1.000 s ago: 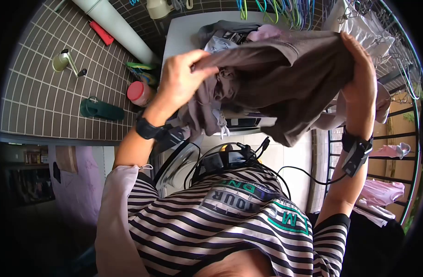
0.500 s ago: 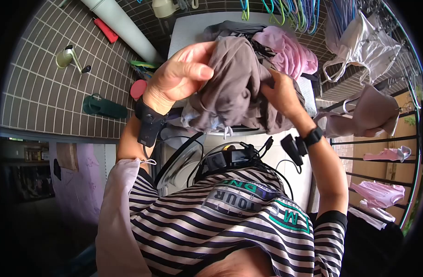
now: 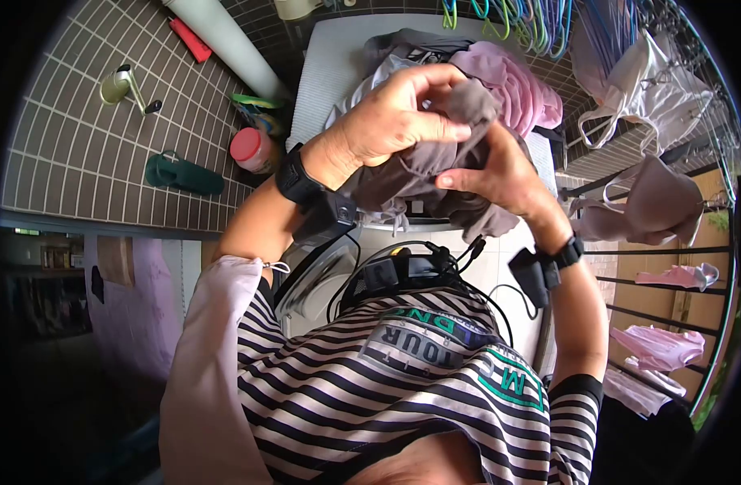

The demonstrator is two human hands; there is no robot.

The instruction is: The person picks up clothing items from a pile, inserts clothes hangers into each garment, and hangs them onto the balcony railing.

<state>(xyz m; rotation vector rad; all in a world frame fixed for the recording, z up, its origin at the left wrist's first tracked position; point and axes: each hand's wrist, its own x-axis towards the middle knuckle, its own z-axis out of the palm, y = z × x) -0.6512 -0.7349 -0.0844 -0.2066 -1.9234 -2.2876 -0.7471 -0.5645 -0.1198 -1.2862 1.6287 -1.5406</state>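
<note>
A bunched grey-brown garment [image 3: 403,178] is between my two hands, above the front of the white ribbed surface [image 3: 326,69]. My left hand [image 3: 395,117] pinches an upper fold of it between thumb and fingers. On the garment's right side, my right hand [image 3: 504,174] grips the cloth, its thumb stretched across the front and its other fingers partly hidden behind. Behind the hands lie a pink garment [image 3: 516,85] and dark grey clothing [image 3: 403,44].
Coloured hangers [image 3: 524,24] hang at the top. On the right, a white strapped garment [image 3: 645,89] and a beige bra [image 3: 649,202] hang beside a black railing [image 3: 669,249]. A red-lidded jar [image 3: 248,147] stands left. Cables [image 3: 467,283] lie near my waist.
The garment, spread wide between my hands a second ago, is now gathered into a bunch. My hands have come together, and my left hand has moved right over the cloth.
</note>
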